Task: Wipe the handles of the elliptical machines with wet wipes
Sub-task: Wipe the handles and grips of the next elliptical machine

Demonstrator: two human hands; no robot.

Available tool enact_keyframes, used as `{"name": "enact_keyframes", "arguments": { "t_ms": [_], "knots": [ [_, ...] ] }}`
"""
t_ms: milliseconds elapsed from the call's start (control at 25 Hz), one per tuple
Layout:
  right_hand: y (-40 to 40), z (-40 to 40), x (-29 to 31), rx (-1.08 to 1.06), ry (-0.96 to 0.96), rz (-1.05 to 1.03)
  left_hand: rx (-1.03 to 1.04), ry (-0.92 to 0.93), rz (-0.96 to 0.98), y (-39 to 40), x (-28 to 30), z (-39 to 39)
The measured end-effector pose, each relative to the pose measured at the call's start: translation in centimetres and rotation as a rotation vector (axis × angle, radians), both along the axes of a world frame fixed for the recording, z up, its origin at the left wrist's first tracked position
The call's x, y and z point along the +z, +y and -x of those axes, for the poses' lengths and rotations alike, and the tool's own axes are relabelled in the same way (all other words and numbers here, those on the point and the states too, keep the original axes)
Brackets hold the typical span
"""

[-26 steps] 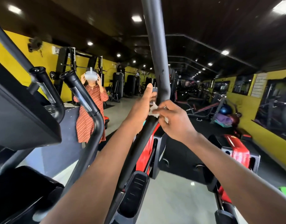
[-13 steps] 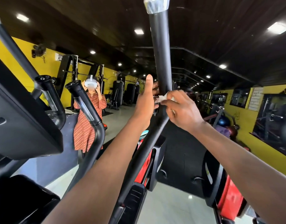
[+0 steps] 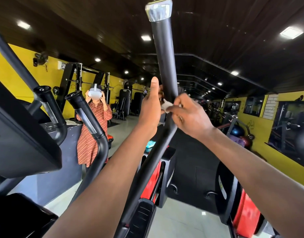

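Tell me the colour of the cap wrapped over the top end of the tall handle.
Silvery grey, crinkled wrap atop the black padded elliptical handle, seen in the head view.

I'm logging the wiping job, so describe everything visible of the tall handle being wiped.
The handle is a long black tube with a matte, foam-like upper grip, capped by a crinkled silvery wrap. It rises near-upright, bending below the hands into a bar slanting down-left. The left hand grips it; the right hand pinches a white wipe against it.
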State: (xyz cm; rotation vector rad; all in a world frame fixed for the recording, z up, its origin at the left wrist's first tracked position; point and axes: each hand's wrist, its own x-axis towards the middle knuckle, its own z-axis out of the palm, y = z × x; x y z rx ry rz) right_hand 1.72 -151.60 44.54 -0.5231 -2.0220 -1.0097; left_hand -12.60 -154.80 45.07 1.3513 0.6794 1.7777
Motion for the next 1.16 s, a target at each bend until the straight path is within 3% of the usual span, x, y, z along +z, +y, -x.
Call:
{"name": "enact_keyframes", "arguments": {
  "t_ms": [160, 400, 600, 840, 1080, 1160],
  "knots": [
    [-1.6, 1.8, 4.1, 0.125, 0.195, -0.092, 0.014, -0.031, -0.031, 0.0, 0.7, -0.2],
    [0.2, -0.3, 0.7, -0.010, 0.025, -0.013, 0.035, -0.005, -0.023, -0.1, 1.4, 0.1],
    [-2.0, 2.6, 6.4, 0.200, 0.378, -0.072, 0.026, -0.063, -0.075, -0.3, 1.5, -0.3],
    [0.7, -0.3, -0.1, 0.065, 0.114, -0.015, 0.029, -0.079, -0.117, -0.6, 1.7, 0.3],
    [-2.5, 3.3, 7.6, 0.281, 0.436, -0.074, 0.020, -0.192, -0.201, -1.2, 3.5, 0.1],
    [-2.0, 3.2, 6.6, 0.250, 0.346, -0.092, 0.039, -0.192, -0.216, -1.5, 4.0, 0.5]
  ]
}}
